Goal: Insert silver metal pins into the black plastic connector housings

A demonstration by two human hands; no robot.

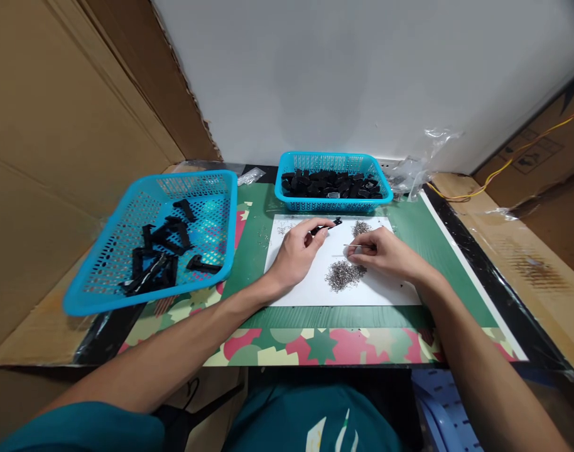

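Observation:
Over the white sheet, my left hand is closed on a small black plastic part, whose far end sticks out past the fingertips. My right hand pinches a thin metal tool that points left toward the part; its exact kind is too fine to make out. The tool's tip and the black part are apart. Just below the right fingers lies a pile of tiny metal pieces, perhaps springs or clips. Behind those fingers sits a smaller pile of similar pieces.
A blue basket full of black parts stands behind the sheet. To the left, a larger blue basket holds several longer black parts. Clear plastic bags lie at the back right, near a yellow cable. Cardboard walls flank the table.

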